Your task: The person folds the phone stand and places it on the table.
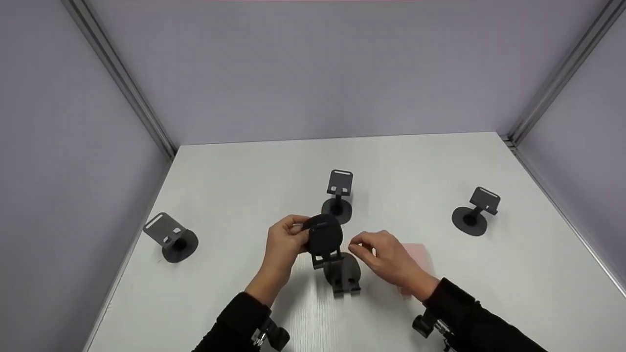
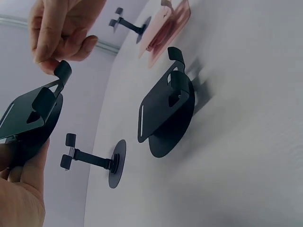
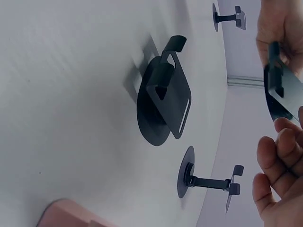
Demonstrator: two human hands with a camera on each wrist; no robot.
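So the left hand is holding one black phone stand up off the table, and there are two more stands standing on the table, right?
Not quite. The left hand does hold a black stand off the table, but the head view shows four more on it: one folded beneath the hands, one behind, one left, one right.
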